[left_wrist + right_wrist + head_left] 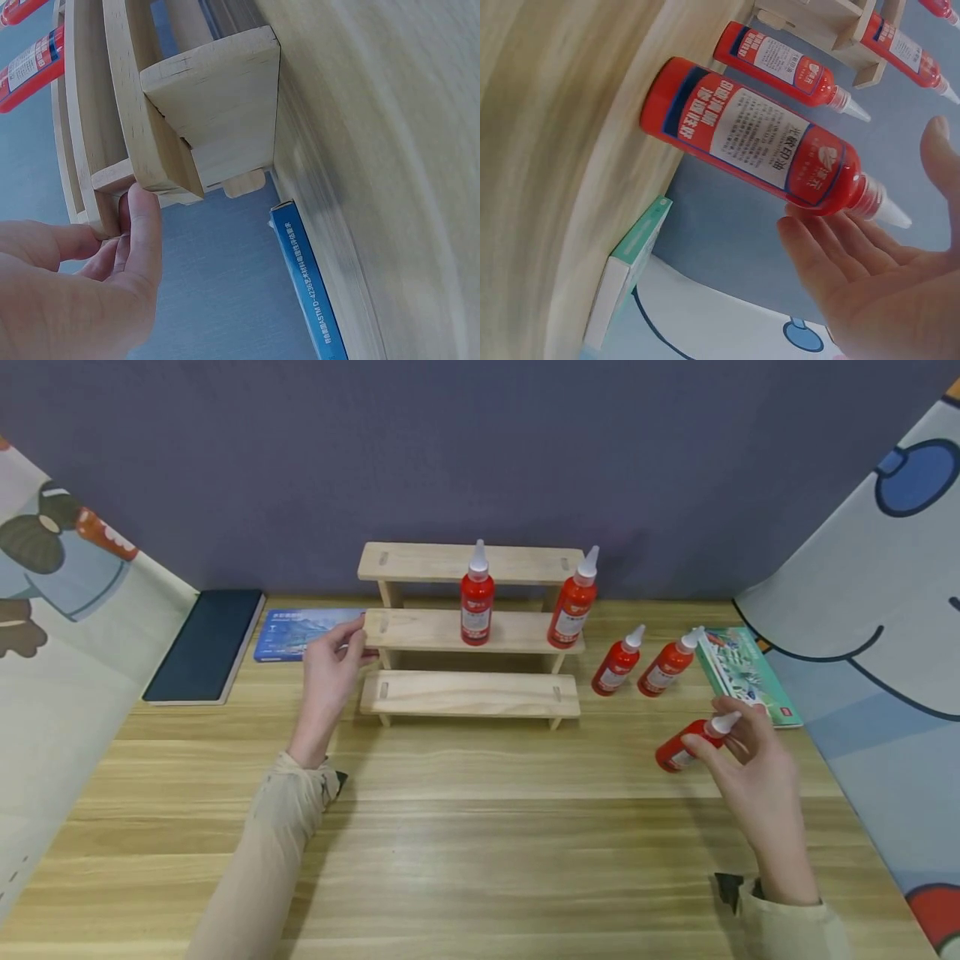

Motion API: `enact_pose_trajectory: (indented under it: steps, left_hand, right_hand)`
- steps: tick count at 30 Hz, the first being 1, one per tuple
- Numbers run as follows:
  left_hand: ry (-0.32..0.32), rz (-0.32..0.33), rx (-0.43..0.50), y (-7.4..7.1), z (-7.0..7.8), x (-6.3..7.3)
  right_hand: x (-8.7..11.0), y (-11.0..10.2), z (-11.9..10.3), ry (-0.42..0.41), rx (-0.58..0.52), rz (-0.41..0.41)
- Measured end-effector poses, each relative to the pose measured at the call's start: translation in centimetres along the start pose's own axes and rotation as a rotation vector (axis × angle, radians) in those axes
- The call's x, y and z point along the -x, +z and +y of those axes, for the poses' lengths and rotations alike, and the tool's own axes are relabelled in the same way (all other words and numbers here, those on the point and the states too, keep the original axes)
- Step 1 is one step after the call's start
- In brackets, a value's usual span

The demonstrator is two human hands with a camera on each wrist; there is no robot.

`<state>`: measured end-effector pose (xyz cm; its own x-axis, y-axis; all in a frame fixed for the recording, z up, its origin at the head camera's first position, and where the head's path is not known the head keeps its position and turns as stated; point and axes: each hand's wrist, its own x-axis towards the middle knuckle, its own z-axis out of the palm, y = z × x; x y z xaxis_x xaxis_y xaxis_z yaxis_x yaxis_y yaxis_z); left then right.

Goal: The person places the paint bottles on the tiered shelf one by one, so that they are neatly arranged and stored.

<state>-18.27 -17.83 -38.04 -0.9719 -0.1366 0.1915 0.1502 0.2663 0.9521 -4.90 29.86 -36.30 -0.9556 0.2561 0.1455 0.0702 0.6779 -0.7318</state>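
So I count five red ink bottles: two (477,610) upright on the middle step of one three-step wooden stand (471,695), two (613,670) on the counter (510,827) just right of it, and one more (677,754) by my right hand (759,777). Also one dark notebook (206,647), one flat blue box (296,633) and one flat green item (738,664), book or box, can't tell. Part of the blue box is behind my left hand (333,658), and my right fingers cover a bit of the green item. My left wrist cam only catches two bottles, both cut off; the right one gets four, the corner one chopped. My hands are well apart. The left one pinches the left end of the middle step. The right one is spread around the nearest bottle, fingers behind it, thumb off it with a gap; can't tell if the fingertips actually touch. That bottle stands upright on the counter, closer to me than the other two, well apart from my left hand, with the stand between.
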Motion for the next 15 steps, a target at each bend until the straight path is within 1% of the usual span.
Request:
enact_pose_trajectory:
  steps: [6, 15]
  left_hand:
    - [-0.001, -0.004, 0.001, -0.1, -0.1, 0.0]
    - [0.011, -0.005, 0.010, -0.1, -0.2, 0.0]
  right_hand:
    - [0.0, 0.1, 0.6, 0.020, -0.005, -0.014]
    - [0.2, 0.2, 1.7, 0.029, 0.022, -0.021]
